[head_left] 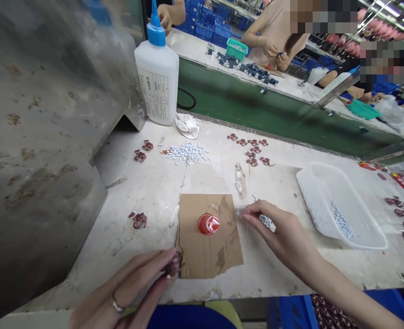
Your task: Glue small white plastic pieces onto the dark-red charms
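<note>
My left hand [136, 283], a ring on one finger, pinches a small dark-red figurine [173, 265] at the lower left edge of a cardboard square [202, 262]. On the cardboard stands a small red cap-like cup [209, 224] with a glossy look. My right hand [284, 228] is closed in a pinch just right of the cardboard; a tiny pale thing shows at its fingertips, too small to name. Partly under that hand lie small blue-and-white pieces [266, 222]. Left of the cardboard sits a small group of dark-red figurines [139, 220].
A white glue bottle [157, 82] with a blue cap stands by a metal housing [51, 137]. Ahead are a heap of pale blue pieces [188, 153] and more figurines [253, 148]. A translucent tray [346, 205] lies right. Co-workers sit across a green partition [243, 100].
</note>
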Demonstrator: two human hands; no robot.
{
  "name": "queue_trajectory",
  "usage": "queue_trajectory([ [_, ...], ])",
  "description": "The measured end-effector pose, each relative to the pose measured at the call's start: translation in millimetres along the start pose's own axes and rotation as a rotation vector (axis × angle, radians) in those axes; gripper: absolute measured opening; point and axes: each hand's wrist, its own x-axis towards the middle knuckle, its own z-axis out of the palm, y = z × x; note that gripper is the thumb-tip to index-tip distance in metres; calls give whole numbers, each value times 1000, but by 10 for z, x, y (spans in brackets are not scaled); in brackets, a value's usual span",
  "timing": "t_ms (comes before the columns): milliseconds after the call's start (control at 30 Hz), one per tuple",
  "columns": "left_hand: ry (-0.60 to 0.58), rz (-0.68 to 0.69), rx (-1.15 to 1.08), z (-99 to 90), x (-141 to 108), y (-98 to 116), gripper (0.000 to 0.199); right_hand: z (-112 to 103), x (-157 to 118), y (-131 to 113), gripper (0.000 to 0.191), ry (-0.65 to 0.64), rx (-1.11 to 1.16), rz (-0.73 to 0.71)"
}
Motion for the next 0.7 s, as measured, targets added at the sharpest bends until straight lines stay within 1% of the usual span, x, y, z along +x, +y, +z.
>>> queue_trajectory([
  [33,-33,31,20,8,8,18,34,2,4,-68,7,-17,60,-7],
  [67,-70,30,31,14,11,30,31,4,11,-137,7,-31,109,-25],
  [167,-109,-108,48,19,13,48,21,14,43,-312,16,-28,178,-102],
  [233,-116,-119,58,21,28,59,22,24,67,-376,20,-7,180,-129],
  [333,-138,-88,26,35,69,85,30,45,100,-412,17,6,167,-167],
  [433,-156,-59,20,65,97,122,27,72,129,-426,16,37,139,-237],
  [500,-124,-50,49,85,104,146,23,92,143,-435,16,57,121,-269],
  [567,-99,-65,56,102,112,160,25,110,149,-443,17,65,110,-287],
  [633,-99,-69,29,116,122,159,29,121,151,-445,17,61,109,-303],
  [700,-108,-47,11,133,131,149,30,124,149,-443,18,55,115,-317],
])
